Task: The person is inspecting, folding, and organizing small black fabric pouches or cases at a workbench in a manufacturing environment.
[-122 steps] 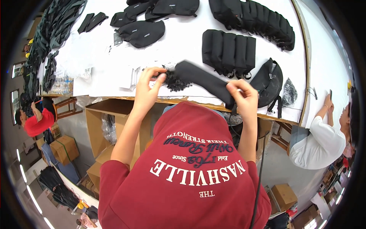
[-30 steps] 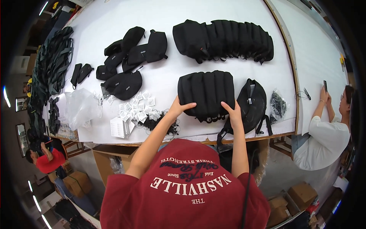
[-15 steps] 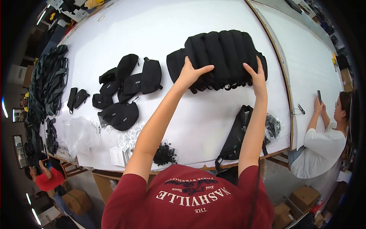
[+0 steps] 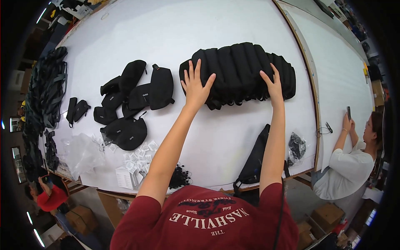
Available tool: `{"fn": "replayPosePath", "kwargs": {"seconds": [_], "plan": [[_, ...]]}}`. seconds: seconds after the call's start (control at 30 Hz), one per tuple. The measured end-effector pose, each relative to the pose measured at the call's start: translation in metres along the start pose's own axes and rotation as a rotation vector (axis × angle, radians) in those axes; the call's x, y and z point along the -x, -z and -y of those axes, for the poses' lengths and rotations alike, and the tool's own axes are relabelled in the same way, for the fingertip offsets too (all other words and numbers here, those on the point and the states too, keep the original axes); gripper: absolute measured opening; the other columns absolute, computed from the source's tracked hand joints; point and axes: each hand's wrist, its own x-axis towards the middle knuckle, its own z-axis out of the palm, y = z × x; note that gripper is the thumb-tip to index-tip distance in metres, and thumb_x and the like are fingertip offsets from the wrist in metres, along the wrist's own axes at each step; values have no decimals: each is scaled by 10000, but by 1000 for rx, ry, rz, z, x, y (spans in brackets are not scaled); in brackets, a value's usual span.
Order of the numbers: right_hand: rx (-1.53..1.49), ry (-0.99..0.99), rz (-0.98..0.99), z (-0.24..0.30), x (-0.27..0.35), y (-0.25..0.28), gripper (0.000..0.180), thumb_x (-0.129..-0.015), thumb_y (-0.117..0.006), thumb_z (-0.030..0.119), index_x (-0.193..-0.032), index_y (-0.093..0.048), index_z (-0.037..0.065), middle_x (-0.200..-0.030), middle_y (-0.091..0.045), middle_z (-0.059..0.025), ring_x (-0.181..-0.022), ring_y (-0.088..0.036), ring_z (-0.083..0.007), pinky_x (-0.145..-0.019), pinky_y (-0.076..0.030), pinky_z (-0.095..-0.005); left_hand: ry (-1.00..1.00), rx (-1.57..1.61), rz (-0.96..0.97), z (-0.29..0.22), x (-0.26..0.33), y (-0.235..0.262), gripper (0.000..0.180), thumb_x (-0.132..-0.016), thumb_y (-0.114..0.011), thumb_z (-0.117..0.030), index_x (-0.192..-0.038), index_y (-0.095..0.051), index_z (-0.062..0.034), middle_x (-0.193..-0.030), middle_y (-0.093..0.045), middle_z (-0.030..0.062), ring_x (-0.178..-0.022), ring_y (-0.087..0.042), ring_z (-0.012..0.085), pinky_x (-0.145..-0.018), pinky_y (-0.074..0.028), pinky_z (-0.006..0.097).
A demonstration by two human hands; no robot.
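Pushed farther up the table, bag stack (image 4: 239,73) lies under both spread hands' (image 4: 196,85) grip.

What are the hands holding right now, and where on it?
Both hands press on the row of black bags: left hand flat on its left end, right hand on its right part. Neither hand closes around anything.

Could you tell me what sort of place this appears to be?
Probably a bag-making or packing workshop. A long white work table carries a packed row of black bags under both hands, more loose black pouches, and a heap of dark straps; cardboard boxes sit on the floor.
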Motion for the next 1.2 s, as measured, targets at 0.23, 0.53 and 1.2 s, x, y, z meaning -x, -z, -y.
{"fn": "replayPosePath", "kwargs": {"seconds": [0.23, 0.53, 1.2], "plan": [[-6, 7, -115, -12, 10, -4, 738, -796, -699, 333, -1382, -337, 68, -1354, -406, -164, -1215, -428, -253, -1001, -338, -325, -35, -33, 23, 8, -10, 0, 794, -848, -438, -617, -1454, -184, -171, -1515, -66, 166, -1364, -110, 427, -1062, -46, 596], [-26, 181, -386, -83, 136, -2, 498, -838, -644, 141, -1286, -433, 85, -1086, -530, -104, -996, -521, -185, -841, -432, -302, -21, -287, 29, 91, 195, 114, 321, -746, -689, -173, -1015, -580, -37, -1016, -546, 127, -961, -513, 311, -858, -403, 401], [-220, -43, 579, -55, 334, -93, 195, -884, -563, 159, -1000, -650, 28, -834, -641, -36, -723, -580, -100, -669, -452, -232, 133, 386, -145, 46, 287, 184, 112, -841, -623, -143, -831, -603, -34, -790, -656, 61, -806, -614, 150, -768, -445, 271]]}}
